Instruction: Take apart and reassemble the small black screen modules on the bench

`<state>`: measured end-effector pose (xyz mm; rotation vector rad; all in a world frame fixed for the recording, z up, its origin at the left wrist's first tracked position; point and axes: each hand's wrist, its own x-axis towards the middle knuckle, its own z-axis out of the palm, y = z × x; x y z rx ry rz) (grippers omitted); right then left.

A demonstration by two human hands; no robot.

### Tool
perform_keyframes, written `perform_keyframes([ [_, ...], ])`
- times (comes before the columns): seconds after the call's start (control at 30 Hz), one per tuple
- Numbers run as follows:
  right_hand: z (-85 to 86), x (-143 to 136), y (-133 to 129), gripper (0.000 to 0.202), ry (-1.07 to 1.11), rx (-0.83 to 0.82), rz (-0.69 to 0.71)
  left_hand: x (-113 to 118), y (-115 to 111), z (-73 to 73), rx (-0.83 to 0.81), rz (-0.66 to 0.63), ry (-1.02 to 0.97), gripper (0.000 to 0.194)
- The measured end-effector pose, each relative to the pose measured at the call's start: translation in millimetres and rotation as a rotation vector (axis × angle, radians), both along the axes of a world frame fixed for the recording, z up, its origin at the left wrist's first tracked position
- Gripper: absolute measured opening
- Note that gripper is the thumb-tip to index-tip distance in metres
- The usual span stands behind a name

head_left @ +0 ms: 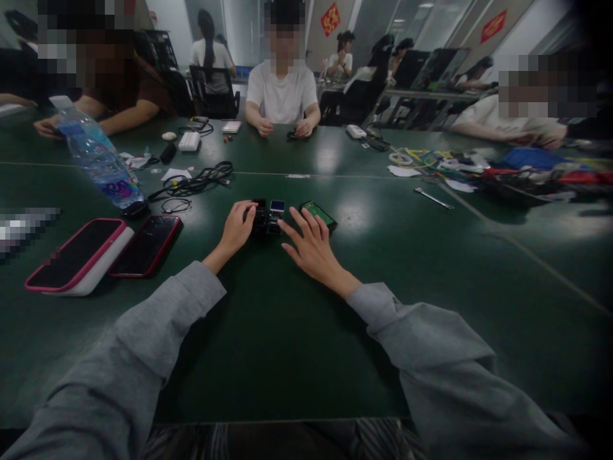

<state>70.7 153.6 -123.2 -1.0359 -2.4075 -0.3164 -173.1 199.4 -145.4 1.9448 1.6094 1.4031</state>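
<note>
In the head view, a small black electronic device (pixel 260 220) lies on the green table, with a small module with a screen (pixel 277 207) at its right side. My left hand (pixel 235 227) is curled against the device's left edge, thumb and fingers gripping it. My right hand (pixel 313 250) is open, its fingers spread. Its index fingertip is near the screen module, and the other fingers extend over the near left part of a green circuit board (pixel 322 214) in a dark frame. Whether those fingers touch the board I cannot tell.
Left of my hands are two red-edged phones (pixel 148 246) (pixel 79 252), a tilted water bottle (pixel 98 153) and black cables (pixel 201 179). A wrench (pixel 433 198) and a heap of wires (pixel 479 166) lie to the right. A person in a white shirt (pixel 282 92) sits opposite; others sit around.
</note>
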Motion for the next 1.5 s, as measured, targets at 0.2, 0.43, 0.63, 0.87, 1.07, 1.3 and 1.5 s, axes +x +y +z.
perform_keyframes([
  [0.2,-10.0,20.3,20.8,0.042,0.205,-0.031,-0.247,-0.1,-0.6,1.1,0.001,0.0,0.019,0.032],
  [0.43,-14.7,51.6,57.8,0.04,0.23,0.048,-0.405,0.1,-2.9,3.3,-0.019,-0.014,0.0,0.03],
  [0.63,-13.8,41.7,54.3,0.036,0.311,0.006,-0.375,-1.5,-0.2,0.4,-0.035,-0.002,0.021,0.028],
  [0.87,-21.2,42.6,61.9,0.05,0.365,-0.122,-0.222,-0.7,-2.7,2.6,-0.036,-0.029,0.025,0.026],
  [1.07,-11.8,33.4,44.2,0.05,0.315,-0.161,-0.044,0.9,-5.0,5.4,-0.035,-0.116,0.016,0.029],
  [1.3,0.7,14.9,17.7,0.048,0.09,-0.248,0.199,5.9,-8.2,8.4,-0.046,-0.18,0.007,0.031],
  [1.5,2.6,15.5,17.5,0.034,0.14,-0.257,0.182,4.6,-7.4,7.0,-0.047,-0.18,0.015,0.03],
])
